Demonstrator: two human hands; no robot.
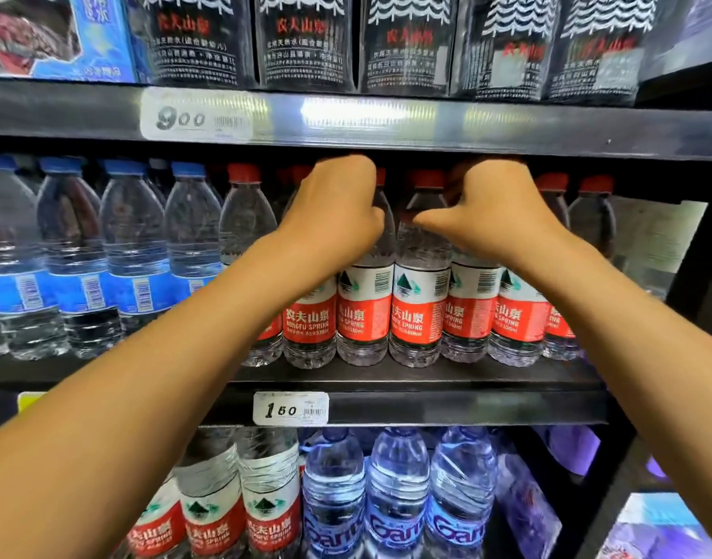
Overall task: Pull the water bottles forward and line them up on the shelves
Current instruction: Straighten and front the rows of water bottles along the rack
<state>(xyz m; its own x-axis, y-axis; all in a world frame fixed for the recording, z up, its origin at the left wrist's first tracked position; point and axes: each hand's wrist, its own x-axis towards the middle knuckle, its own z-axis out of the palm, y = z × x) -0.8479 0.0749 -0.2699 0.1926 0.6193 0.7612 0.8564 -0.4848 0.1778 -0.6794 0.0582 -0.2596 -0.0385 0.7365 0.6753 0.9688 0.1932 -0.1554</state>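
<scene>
On the middle shelf (406, 377), a flat black board with a glossy front rail, the row begins at the left with blue-capped bottles (132, 252) of ribbed clear plastic wrapped in blue labels. Right of these stand the red-capped water bottles (416, 300), rounded at the shoulder, ridged below, each banded with a smooth white and red label; their bases sit close to the shelf's front edge, shoulder to shoulder. The left hand (338, 211) is curled over the neck of one red-capped bottle, fingers hooked behind it, apparently gripping it, though the fingertips are hidden. Just right of it, the right hand (491, 215) reaches over the tops of neighbouring bottles, thumb stretched out toward the left hand and fingers bent out of sight behind the caps; whether it grips one I cannot tell. Under the shelf rail hangs a white price tag (290, 408).
</scene>
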